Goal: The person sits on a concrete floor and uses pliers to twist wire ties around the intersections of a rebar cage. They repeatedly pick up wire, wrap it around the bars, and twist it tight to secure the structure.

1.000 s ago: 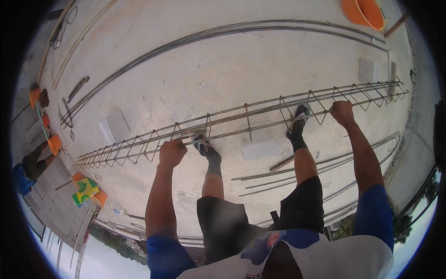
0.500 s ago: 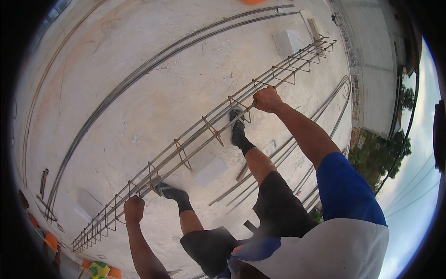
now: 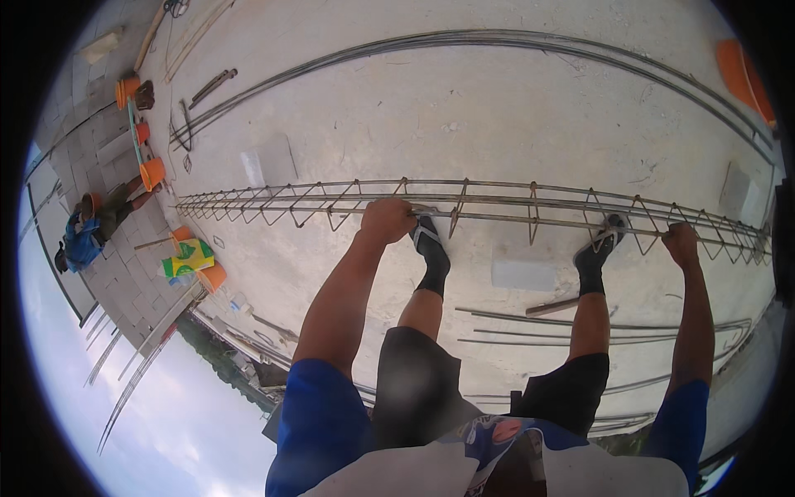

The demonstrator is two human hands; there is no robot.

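Observation:
A long rebar cage (image 3: pixel 534 200), made of thin steel bars tied with squarish stirrups, runs across the middle of the view from far left to far right. My left hand (image 3: pixel 387 220) is closed around its near bar, just left of my left foot. Farther right, my right hand (image 3: pixel 681 245) grips the same side of the cage, past my right foot. Both arms are stretched out. My feet, in dark socks and sandals, are partly behind the bars. How high the cage is above the concrete floor, if at all, I cannot tell.
Long loose bars (image 3: pixel 497 38) curve across the floor beyond the cage; more bars (image 3: pixel 596 321) lie nearer me. Pale blocks (image 3: pixel 523 275) and a wood strip (image 3: pixel 553 307) lie about. An orange tub (image 3: pixel 743 81) is far right. At left are a person (image 3: pixel 83 238) and orange buckets (image 3: pixel 152 173).
My view has swung left, so the cage now lies level across it, and the person at left has come into sight. Both hands still grip the cage.

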